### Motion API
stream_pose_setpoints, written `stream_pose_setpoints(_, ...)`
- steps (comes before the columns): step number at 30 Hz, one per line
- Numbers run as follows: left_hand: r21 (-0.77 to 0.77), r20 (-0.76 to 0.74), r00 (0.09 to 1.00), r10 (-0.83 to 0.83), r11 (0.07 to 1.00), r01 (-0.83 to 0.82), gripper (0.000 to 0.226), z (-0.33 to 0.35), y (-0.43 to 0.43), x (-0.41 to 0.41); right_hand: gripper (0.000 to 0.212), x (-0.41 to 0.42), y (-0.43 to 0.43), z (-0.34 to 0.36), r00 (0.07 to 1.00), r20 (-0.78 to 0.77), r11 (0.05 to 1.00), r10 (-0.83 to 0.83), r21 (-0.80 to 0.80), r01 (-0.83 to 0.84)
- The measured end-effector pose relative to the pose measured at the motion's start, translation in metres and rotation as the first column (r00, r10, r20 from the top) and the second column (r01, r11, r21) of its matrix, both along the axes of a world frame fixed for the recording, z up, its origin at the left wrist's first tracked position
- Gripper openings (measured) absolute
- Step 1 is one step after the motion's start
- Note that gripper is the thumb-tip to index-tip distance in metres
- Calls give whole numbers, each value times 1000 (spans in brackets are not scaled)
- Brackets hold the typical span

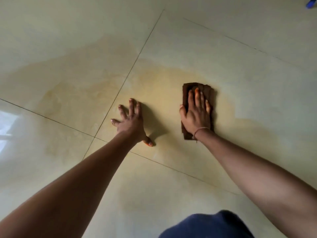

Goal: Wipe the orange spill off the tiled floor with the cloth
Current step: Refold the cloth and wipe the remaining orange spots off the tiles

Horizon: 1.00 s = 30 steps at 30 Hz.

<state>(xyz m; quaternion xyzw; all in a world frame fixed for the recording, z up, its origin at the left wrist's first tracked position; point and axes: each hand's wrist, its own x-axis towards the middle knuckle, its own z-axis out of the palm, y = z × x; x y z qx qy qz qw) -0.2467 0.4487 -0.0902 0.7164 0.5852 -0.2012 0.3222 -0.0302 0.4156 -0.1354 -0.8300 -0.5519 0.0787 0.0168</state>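
A folded brown cloth [208,91] lies flat on the pale tiled floor [240,40]. My right hand [196,115] presses down on it with straight fingers. My left hand [131,121] rests flat on the floor to the left of the cloth, fingers spread, holding nothing. A thin orange-yellow spill [159,83] spreads in a wide smear over several tiles, from far left to right of the cloth, and both hands are inside it.
Dark grout lines [120,90] cross the floor diagonally. A window glare [8,124] shines at the left edge. A small blue object [311,3] sits at the top right corner. My dark blue clothing [209,225] shows at the bottom.
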Motion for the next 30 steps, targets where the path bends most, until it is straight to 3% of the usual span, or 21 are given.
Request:
stream_pose_setpoints(3, 87, -24, 995, -98, 991, 100, 153, 6, -5, 0, 72, -24, -119, 1, 963, 23, 963, 267, -42, -266)
stream_pose_setpoints(5, 233, -106, 949, -298, 920, 315, 141, 15, -16, 12, 72, -7, -171, 6, 944, 13, 943, 331, -29, -330)
stream_pose_setpoints(7, 265, -151, 844, -514, 802, 535, 126, 16, -29, 31, 72, 13, -146, 2, 979, -1, 978, 205, -35, -205)
stream_pose_setpoints(9, 221, -101, 801, -590, 772, 596, 125, 8, -39, 45, 72, 29, -93, 2, 1000, 19, 999, -17, -44, 18)
stream_pose_setpoints(11, 192, -25, 803, -596, 785, 588, 131, 4, -41, 57, 73, 27, -102, 0, 999, 23, 999, -23, -47, 24)
stream_pose_setpoints(15, 145, 79, 845, -529, 845, 515, 138, 7, -52, 86, 73, 30, -222, 7, 978, 27, 973, 208, -105, -205)
stream_pose_setpoints(21, 93, -31, 861, -508, 856, 508, 146, -9, -69, 106, 72, 87, -122, -2, 987, 36, 983, -156, -94, 158)
stream_pose_setpoints(26, 87, -28, 868, -495, 864, 495, 145, -1, -68, 105, 72, 72, -242, 9, 996, 49, 992, 78, -99, -73)
stream_pose_setpoints(30, 79, -35, 875, -483, 872, 484, 146, -5, -70, 108, 77, 108, -128, 3, 967, 30, 964, -253, -73, 255)
